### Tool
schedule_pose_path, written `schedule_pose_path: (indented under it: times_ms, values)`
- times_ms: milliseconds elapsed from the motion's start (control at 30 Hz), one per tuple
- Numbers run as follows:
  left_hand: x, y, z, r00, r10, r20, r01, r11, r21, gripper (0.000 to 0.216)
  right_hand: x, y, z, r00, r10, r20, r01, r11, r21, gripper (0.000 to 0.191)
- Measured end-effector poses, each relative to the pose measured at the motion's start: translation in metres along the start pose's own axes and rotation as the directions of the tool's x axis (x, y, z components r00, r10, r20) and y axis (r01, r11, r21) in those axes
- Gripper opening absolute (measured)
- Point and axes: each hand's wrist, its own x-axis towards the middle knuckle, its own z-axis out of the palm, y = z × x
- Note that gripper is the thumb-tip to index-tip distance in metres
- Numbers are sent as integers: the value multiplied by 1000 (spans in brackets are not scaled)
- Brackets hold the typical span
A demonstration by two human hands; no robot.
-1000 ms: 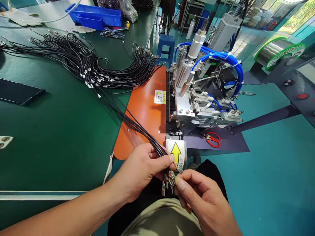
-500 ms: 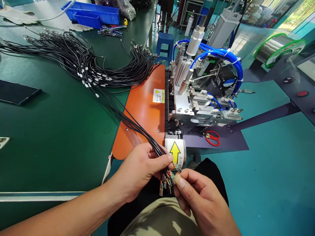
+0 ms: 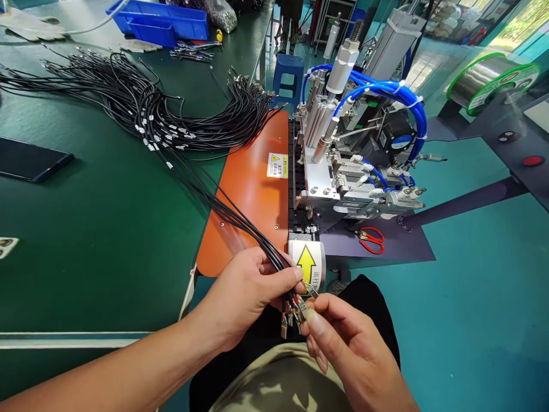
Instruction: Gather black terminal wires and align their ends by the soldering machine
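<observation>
Black wires (image 3: 240, 220) — both hands' fingers (image 3: 295, 280)

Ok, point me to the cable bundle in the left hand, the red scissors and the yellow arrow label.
cable bundle (image 3: 240, 220), head view, on the black strands above the left hand.
red scissors (image 3: 371, 240), head view, on the red handles.
yellow arrow label (image 3: 306, 264), head view, on the arrow's middle.

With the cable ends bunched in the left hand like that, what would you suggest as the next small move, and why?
Probably draw one cable end clear with the right hand. The left hand grips the bunch of black cables, their cable ends crowded together, and the right fingertips already pinch one there.
</observation>
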Motion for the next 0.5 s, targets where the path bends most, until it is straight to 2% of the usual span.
schedule_pose_path:
  times_ms: [233,500]
  values:
    - [1,-1,0,1000,10,-2,-10,1000,24,34,3,3,-1,998,30,59,-25,995,-92,51]
    - [0,-2,-1,1000,24,20,-24,1000,-13,35,3,8,1,998,9,62,-7,1000,-28,52]
